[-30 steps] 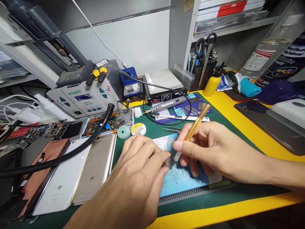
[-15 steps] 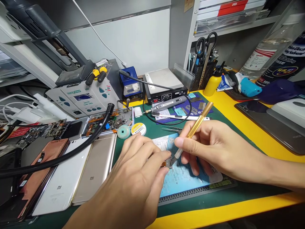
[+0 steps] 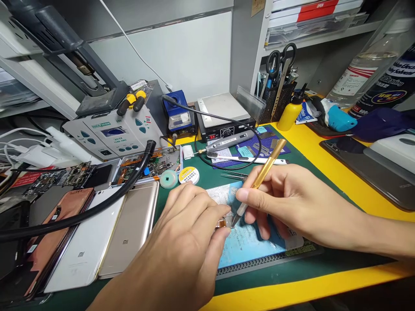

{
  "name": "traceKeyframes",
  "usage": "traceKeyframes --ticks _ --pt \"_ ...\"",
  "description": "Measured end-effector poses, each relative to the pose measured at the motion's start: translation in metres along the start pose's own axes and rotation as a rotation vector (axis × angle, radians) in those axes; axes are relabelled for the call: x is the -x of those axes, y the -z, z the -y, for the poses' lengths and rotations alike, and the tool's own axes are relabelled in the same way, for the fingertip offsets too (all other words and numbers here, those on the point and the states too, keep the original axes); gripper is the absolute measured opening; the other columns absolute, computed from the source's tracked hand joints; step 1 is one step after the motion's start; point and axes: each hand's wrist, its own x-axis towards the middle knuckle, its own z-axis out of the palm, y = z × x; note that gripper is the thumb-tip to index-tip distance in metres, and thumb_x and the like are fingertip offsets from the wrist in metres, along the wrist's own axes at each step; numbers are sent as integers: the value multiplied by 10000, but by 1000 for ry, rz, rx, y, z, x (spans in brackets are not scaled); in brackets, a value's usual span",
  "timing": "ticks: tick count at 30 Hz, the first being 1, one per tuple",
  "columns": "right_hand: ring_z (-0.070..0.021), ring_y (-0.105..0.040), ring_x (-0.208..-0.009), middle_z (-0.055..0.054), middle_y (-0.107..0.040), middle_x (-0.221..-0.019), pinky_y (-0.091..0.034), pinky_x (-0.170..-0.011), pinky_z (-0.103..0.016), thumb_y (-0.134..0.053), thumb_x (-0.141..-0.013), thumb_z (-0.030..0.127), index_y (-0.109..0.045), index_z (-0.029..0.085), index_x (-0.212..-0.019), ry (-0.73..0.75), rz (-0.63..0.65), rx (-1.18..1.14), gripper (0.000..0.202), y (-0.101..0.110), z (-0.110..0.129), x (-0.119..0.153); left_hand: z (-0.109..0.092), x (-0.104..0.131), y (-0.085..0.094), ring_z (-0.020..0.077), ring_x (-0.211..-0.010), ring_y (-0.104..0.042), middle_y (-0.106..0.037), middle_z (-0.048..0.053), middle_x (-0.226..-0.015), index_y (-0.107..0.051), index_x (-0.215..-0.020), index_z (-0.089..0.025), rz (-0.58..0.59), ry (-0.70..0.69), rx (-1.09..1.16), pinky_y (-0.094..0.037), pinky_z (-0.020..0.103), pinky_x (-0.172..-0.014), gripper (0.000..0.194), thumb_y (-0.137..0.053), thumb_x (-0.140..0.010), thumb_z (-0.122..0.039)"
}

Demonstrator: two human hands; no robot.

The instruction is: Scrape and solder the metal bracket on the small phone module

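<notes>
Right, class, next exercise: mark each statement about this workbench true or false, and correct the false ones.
1. The right hand holds a knife. True.
2. The knife points straight up. False: it slants, with its tip down near the fingertips of the left hand.
3. The black hose crosses over the white phone. True.
4. The yellow bottle lies on its side. False: the bottle stands upright.
5. The mat is red. False: the mat is green.
</notes>
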Motion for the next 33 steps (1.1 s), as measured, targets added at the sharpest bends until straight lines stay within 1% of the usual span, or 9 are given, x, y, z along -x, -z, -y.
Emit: traceKeyframes --ticks 5,8,11,19,26,30,33 --pt "-107 -658 -468 2 -738 -674 -432 -342 -124 -801 -869 369 -674 190 -808 -32 34 16 228 0 1 -2 1 1 -1 246 -956 -513 -651 69 -982 -664 -1139 -152 -8 -1 -11 -428 468 -906 216 -537 -978 -83" --pt "-109 -648 -451 12 -722 -653 -438 -333 -131 -812 -856 376 -656 197 -798 -26 14 -16 245 0 0 -2 0 0 0 245 -958 -517 -654 68 -990 -659 -1154 -152 -11 -4 -12 -432 469 -911 221 -543 -977 -87" --pt "-111 -642 -440 22 -706 -627 -446 -326 -134 -820 -849 382 -640 205 -793 0 -8 -33 258 1 -1 -2 0 0 0 242 -969 -520 -660 65 -998 -653 -1160 -147 -12 -14 -12 -428 483 -956 227 -561 -964 -79" --pt "-111 -635 -434 22 -696 -609 -447 -319 -135 -817 -852 413 -639 202 -783 -1 -40 -6 285 -1 0 -1 2 1 -1 237 -972 -520 -661 58 -993 -648 -1158 -149 -17 -16 -13 -426 490 -988 235 -576 -950 -67" --pt "-116 -632 -434 12 -710 -622 -439 -323 -142 -809 -859 416 -632 203 -782 0 -36 14 287 -1 0 -2 1 0 0 247 -955 -524 -659 67 -985 -655 -1143 -153 -18 -9 -16 -441 483 -920 212 -573 -958 -87" --pt "-111 -626 -431 13 -712 -622 -442 -328 -141 -808 -864 407 -638 198 -784 15 -43 12 281 -1 0 0 1 0 0 244 -940 -523 -653 63 -953 -668 -1095 -157 -25 -1 -17 -438 496 -933 172 -565 -970 -101" --pt "-93 -609 -419 24 -710 -604 -438 -336 -123 -821 -861 368 -645 192 -783 41 -51 2 261 -3 1 0 1 -1 0 242 -941 -526 -658 59 -951 -671 -1093 -159 -28 1 -6 -440 491 -932 165 -572 -971 -107"
